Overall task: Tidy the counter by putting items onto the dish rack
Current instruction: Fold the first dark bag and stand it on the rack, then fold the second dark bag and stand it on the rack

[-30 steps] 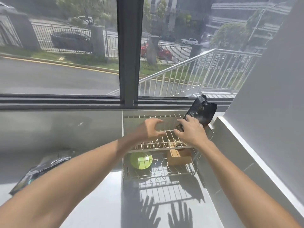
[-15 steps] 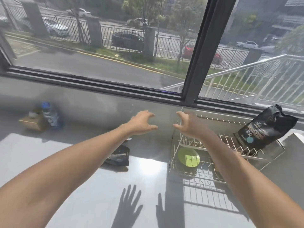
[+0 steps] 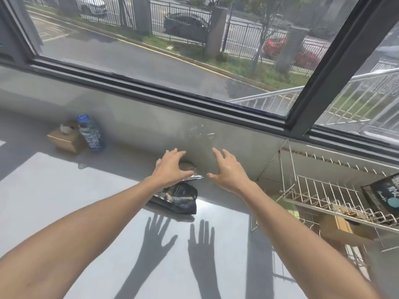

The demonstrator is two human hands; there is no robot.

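A dark foil snack bag [image 3: 180, 198] lies flat on the grey counter [image 3: 64, 201] near its back wall. My left hand [image 3: 171, 168] hovers over the bag's far end, fingers spread, holding nothing. My right hand [image 3: 226, 169] is just right of the bag, also spread and empty. The wire dish rack [image 3: 319, 197] stands at the right. A black pouch [image 3: 384, 197] rests on its upper tier, and a wooden box [image 3: 343, 227] sits on the lower tier beside a partly hidden green plate [image 3: 287, 207].
At the far left by the wall stand a blue-capped water bottle [image 3: 91, 134] and a brown tissue box [image 3: 64, 139]. A dark window frame [image 3: 172, 98] runs along the back above the counter's low wall.
The view has swung left, away from the rack. Both hands left the black pouch on the upper tier and moved left to the foil bag on the counter.
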